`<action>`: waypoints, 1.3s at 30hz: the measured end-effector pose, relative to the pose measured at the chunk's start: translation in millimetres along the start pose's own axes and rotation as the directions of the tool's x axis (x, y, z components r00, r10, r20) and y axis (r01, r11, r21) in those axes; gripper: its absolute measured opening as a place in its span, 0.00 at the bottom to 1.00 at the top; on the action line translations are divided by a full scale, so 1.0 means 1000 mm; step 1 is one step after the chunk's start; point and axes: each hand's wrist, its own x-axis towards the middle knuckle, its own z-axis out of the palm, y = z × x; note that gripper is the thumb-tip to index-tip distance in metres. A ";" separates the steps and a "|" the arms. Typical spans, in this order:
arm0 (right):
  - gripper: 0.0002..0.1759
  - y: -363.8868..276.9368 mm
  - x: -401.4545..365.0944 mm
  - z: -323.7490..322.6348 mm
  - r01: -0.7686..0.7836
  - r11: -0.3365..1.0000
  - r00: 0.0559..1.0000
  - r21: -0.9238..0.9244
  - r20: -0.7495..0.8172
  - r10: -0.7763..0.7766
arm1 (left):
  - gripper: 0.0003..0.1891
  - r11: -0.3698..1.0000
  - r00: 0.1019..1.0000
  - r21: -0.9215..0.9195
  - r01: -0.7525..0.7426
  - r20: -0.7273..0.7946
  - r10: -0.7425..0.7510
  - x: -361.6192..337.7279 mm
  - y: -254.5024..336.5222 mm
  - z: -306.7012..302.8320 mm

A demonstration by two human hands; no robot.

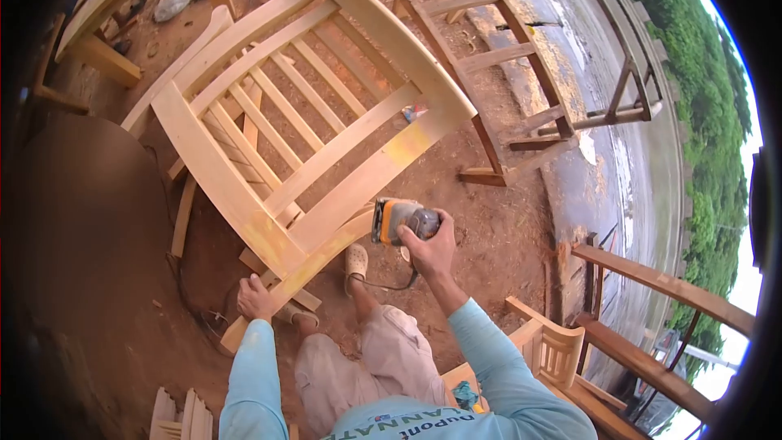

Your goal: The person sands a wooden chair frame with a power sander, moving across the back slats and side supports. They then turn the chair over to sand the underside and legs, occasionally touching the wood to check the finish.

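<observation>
A pale wooden chair frame (358, 194) with a slatted panel lies tilted in front of me, with yellowish patches on its near rail and corner. My left hand (256, 297) is closed around the wood at the near lower corner. In my right hand (432, 246) is an orange, grey and black electric sander (399, 218), held beside the curved near edge of the chair. Its flat pad faces left towards the wood; whether it touches cannot be made out. A dark cord trails from the sander past my foot.
A darker wooden frame (497, 57) stands beyond the chair at the right. Part of another pale chair (122, 61) is at upper left. A slatted wooden piece (558, 350) sits near my right elbow. Cords and shavings lie on the reddish dirt ground (497, 236).
</observation>
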 end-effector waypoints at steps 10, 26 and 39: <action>0.47 -0.034 0.022 0.082 0.069 0.985 0.995 -0.159 0.077 -0.058 | 0.21 1.000 1.000 -0.018 -0.016 0.001 0.016 0.003 -0.002 0.002; 0.42 0.043 -0.008 -0.026 -0.071 0.976 0.992 0.206 -0.084 0.090 | 0.17 0.519 0.605 -0.376 -0.768 -0.159 0.780 0.012 0.240 -0.060; 0.41 0.113 -0.015 -0.080 -0.291 0.913 0.947 0.285 -0.047 0.317 | 0.32 0.363 0.350 -0.071 -0.929 0.149 0.925 0.026 0.386 0.036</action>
